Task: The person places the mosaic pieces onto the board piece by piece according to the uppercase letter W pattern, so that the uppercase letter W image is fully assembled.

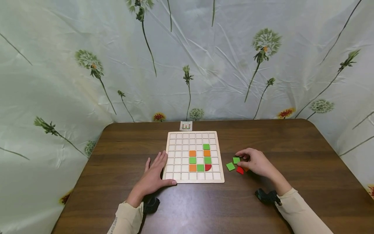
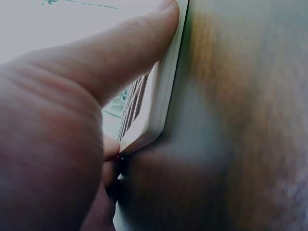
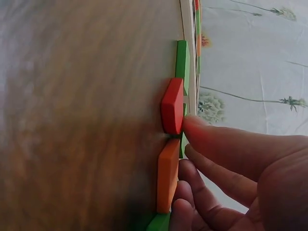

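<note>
A pale wooden grid board holds several green and orange square tiles and one red rounded tile. My left hand rests at its left side, fingers straight along the edge, thumb across the near left corner. To the board's right my right hand is low over loose tiles, index finger and thumb at opposite edges of a green tile, pinching it. Close by the thumb is a red tile. An orange tile lies under the curled fingers, partly covered in the head view.
Another loose green tile lies between the board and the right hand. A further green tile shows at the bottom of the right wrist view. Behind the board is a small patterned card, near the far edge of the brown table.
</note>
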Tool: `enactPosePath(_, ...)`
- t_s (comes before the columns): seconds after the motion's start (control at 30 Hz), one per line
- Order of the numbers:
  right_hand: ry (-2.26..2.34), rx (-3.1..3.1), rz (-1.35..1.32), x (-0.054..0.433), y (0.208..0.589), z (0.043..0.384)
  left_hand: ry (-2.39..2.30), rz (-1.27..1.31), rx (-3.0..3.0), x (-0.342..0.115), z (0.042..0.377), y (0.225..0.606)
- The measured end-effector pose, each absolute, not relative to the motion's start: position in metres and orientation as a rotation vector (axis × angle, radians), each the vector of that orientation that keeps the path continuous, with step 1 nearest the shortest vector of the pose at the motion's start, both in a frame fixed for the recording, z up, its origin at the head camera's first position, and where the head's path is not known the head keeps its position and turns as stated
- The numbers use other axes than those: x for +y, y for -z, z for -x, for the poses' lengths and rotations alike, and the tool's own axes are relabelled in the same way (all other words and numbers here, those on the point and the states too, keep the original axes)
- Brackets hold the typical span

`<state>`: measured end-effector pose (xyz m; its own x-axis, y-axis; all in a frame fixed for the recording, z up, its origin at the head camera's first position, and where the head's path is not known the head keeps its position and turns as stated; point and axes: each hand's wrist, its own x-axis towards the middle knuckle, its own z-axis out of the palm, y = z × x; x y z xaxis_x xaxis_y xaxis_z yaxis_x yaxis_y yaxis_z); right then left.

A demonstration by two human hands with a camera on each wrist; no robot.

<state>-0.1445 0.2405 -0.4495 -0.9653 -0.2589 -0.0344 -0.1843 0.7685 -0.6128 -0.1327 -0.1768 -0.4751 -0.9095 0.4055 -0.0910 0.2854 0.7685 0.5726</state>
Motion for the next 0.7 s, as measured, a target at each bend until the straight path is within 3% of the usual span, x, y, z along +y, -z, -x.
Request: enactPosePath(0.7, 0.879, 2.886, 0.417, 0.2426, 0.4493, 0.1473, -0.827, -0.541, 2.757, -0.1765, 0.1332, 0.4747)
